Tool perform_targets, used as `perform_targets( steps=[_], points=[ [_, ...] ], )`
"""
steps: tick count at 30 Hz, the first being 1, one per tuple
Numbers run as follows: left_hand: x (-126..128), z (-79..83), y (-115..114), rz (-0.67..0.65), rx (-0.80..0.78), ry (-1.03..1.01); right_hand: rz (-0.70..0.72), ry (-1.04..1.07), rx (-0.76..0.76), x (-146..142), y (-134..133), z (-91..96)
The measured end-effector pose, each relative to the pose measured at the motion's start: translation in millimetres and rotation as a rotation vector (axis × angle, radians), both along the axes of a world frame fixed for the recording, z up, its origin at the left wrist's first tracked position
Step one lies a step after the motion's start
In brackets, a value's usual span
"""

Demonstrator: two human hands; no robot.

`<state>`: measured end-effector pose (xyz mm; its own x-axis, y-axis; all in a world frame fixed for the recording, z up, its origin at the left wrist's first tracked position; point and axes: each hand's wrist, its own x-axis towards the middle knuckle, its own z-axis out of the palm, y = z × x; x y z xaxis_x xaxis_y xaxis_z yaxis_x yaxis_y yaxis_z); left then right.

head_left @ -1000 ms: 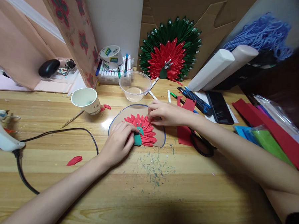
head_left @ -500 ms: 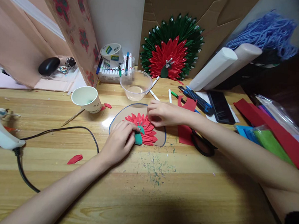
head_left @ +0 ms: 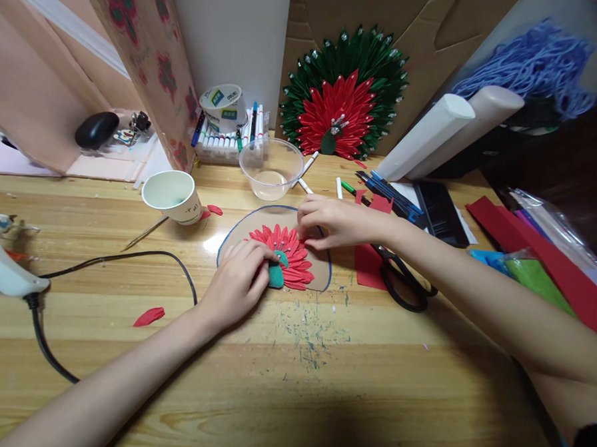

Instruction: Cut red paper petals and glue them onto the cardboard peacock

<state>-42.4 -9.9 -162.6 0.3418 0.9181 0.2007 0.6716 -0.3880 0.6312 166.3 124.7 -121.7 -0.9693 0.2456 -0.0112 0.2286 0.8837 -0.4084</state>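
A half-round cardboard base (head_left: 321,278) with a blue-outlined edge lies on the table, bearing layered red petals (head_left: 298,275) and a green peacock-shaped piece (head_left: 276,276) at its centre. My left hand (head_left: 242,270) rests over the left side of this craft, fingers curled together, the index fingertip touching the green piece and holding the craft down. At the upper right of the petals, my right hand (head_left: 328,222) has thumb and index finger brought together on the tip of a red petal. The fingers partly hide that petal.
Black-handled scissors (head_left: 408,282) lie on red paper (head_left: 370,270) beside my right forearm. A paper cup (head_left: 172,200), clear bowl (head_left: 271,175) and glue gun (head_left: 6,268) with a looping cord stand around. A finished red-green peacock (head_left: 342,99) leans at the back; a loose petal (head_left: 149,316) lies front left.
My right hand has shifted slightly right, and its fingers have changed pose a little at the petal. My left hand stays in place. More of the scissors shows beside the right forearm.
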Motion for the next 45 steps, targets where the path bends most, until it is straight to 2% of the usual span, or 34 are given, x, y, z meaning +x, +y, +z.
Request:
perform_targets(
  steps=[15,26,45],
  points=[
    [-0.1,-0.2,0.0,0.001,0.002,0.009,-0.003,-0.072,0.004,-6.9,-1.8,0.1],
    [0.1,1.1,-0.3,0.003,0.004,0.007,-0.041,-0.077,-0.099,-7.9,1.6,0.0],
    [0.0,1.0,-0.2,0.003,0.01,0.002,0.115,-0.023,0.127,-13.7,4.2,-5.8]
  ],
)
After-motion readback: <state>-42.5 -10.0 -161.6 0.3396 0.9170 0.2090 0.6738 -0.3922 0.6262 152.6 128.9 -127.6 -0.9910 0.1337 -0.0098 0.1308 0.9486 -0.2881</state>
